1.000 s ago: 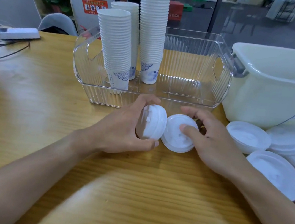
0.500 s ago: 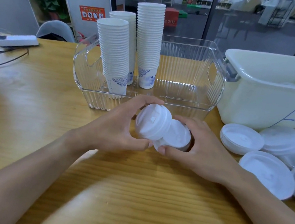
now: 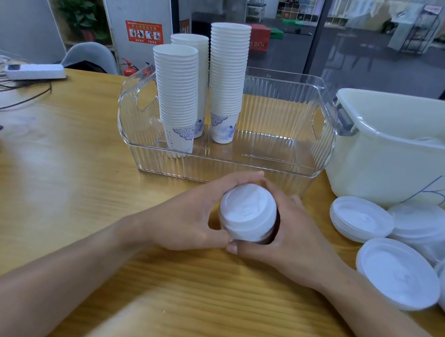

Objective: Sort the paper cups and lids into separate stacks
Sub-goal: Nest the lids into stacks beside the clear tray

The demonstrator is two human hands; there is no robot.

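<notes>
We have the small stack of lids point(image 3: 248, 212) between both hands, just above the wooden table point(image 3: 43, 202) and right in front of the clear bin point(image 3: 321, 152). Its flat top tilts up toward us and its stacking axis leans away, toward the bin. Our left hand point(image 3: 184, 219) curls round the left side, thumb underneath and fingertips over the far edge; our right hand point(image 3: 289, 232) curls round the right side, its fingers meeting the left ones at the top and thumbs touching below. Both hands hold it, neither one nearer than the other.

We judge the coming move turns on the bin's free right half, which lies straight ahead and slightly right, with the three cup stacks point(image 3: 225, 82) standing in its left half. The loose lids point(image 3: 399, 274) lie well to the right, beside the white tub point(image 3: 414, 152).

We cannot count the lids in the stack, since our fingers hide its sides and underside. The loose lids are cut off at the right edge, and the tub's contents are hard to make out.
</notes>
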